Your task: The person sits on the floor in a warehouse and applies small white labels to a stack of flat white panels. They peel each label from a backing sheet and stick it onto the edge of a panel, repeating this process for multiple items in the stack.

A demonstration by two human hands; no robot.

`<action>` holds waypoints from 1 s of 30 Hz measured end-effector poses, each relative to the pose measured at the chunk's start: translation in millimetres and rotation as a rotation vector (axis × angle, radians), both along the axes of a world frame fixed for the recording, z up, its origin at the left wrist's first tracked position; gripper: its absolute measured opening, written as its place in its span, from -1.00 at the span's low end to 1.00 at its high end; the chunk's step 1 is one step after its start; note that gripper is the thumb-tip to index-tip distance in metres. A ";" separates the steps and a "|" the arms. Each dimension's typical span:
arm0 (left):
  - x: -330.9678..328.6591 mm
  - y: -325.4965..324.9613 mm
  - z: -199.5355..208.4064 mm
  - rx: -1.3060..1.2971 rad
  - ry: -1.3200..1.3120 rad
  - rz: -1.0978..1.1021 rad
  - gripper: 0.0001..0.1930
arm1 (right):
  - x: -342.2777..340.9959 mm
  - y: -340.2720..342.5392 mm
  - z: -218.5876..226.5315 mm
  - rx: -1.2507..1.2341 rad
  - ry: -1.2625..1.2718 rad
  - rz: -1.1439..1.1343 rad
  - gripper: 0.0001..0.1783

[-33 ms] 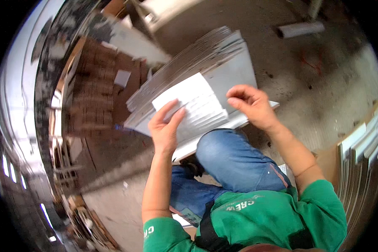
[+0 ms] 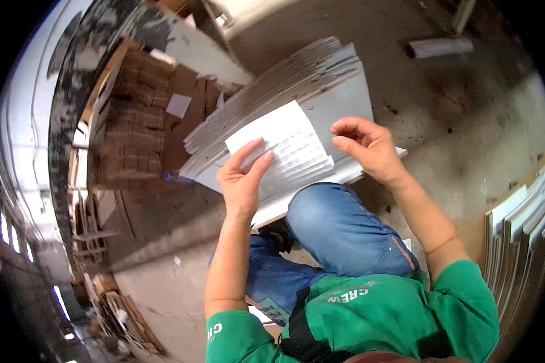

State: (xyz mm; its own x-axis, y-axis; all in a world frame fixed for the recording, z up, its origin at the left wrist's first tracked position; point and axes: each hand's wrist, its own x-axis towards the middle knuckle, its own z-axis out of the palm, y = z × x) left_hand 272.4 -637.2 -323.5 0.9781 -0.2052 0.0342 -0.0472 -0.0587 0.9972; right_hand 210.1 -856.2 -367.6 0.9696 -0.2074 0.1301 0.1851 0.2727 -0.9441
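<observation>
A white sheet with rows of round bumps (image 2: 293, 151) is held in front of me by my left hand (image 2: 243, 178). The thumb and forefinger grip its left edge, and its upper part is plain and smooth. Just right of the sheet, apart from it, is my right hand (image 2: 370, 149), its thumb and forefinger brought close together in a pinch. Whatever may be between those fingertips is too small to make out. Beneath the sheet lies a white board (image 2: 351, 170), by my bent knee. Behind it leans a stack of grey-white panels (image 2: 345, 100).
Brown stacked cardboard (image 2: 142, 121) stands at the left, with a small white paper (image 2: 178, 106) on it. More upright panels (image 2: 515, 224) stand at the right. A pale roll (image 2: 441, 48) lies on the far floor. Scrap pieces (image 2: 124, 314) are piled at the lower left.
The view has shifted slightly, so the surroundings sit a little differently. Both hands keep about the same pose around the sheet, which looks sharper now.
</observation>
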 end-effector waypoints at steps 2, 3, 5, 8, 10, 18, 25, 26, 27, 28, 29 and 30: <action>0.0 18.3 -5.9 -0.062 0.044 0.009 -0.63 | 13.9 10.8 10.5 -0.149 0.023 0.046 -0.72; -1.2 26.2 -7.9 -0.094 0.066 0.010 -0.61 | 20.9 19.7 13.5 -0.218 0.013 0.080 -0.67; -4.6 33.2 -6.6 -0.050 0.113 0.003 -0.62 | 29.1 31.0 22.1 -0.284 -0.029 0.136 -0.64; -8.3 43.9 -6.9 -0.028 0.143 0.024 -0.64 | 37.2 45.5 31.6 -0.436 -0.073 0.223 -0.61; -9.7 51.1 -5.9 -0.035 0.178 0.016 -0.64 | 40.7 54.7 31.8 -0.434 -0.023 0.305 -0.58; -8.0 60.5 -1.4 0.033 0.206 0.025 -0.63 | 49.7 66.7 36.0 -0.701 -0.052 0.366 -0.78; -5.3 60.5 2.1 0.754 -0.565 0.118 -0.66 | 55.9 61.2 28.8 -0.722 -0.105 0.447 -0.79; -7.1 56.7 1.9 0.826 -0.842 0.189 -0.66 | 55.7 61.4 32.4 -0.701 -0.031 0.500 -0.78; -8.4 55.1 2.7 0.805 -0.814 0.110 -0.68 | 55.5 61.6 35.1 -0.680 0.021 0.548 -0.79; -10.4 53.4 2.9 0.785 -0.779 0.033 -0.70 | 55.0 62.0 37.0 -0.658 0.075 0.599 -0.79; -10.2 54.4 -4.9 0.704 -0.660 -0.064 -0.71 | 54.6 62.7 37.8 -0.635 0.128 0.649 -0.79; -9.3 55.3 -9.8 0.621 -0.539 -0.159 -0.73 | 54.2 63.0 37.5 -0.604 0.144 0.654 -0.79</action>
State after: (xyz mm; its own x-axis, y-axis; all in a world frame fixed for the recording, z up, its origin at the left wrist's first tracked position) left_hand 263.2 -581.9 -333.3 0.8179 -0.4752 0.3244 -0.5626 -0.5426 0.6238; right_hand 264.3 -793.2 -330.1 0.8854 0.4553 -0.0938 0.0358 -0.2680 -0.9627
